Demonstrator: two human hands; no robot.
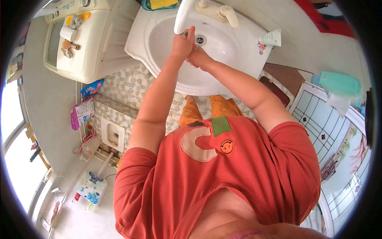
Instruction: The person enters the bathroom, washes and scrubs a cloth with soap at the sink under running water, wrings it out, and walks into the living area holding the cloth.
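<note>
Over the white sink basin [159,36], my left hand [183,46] and my right hand [200,58] are clasped together. My left thumb points up, and the rest of that hand's fingers are mostly hidden. The fingers of my right hand curl against the underside of my left. Just above my left hand ends the white faucet spout [183,16]; I cannot make out whether water runs. Beside the hands lies the drain [200,40]. The faucet's lever handle [229,16] is at the back of the sink.
A pale tube [271,38] stands on the sink's right corner. A green dish [149,4] with a yellow sponge [164,3] sits at the back left. To the left is a washing machine [89,47] with a brush [71,45] on its lid. A squat toilet [113,134] is in the floor.
</note>
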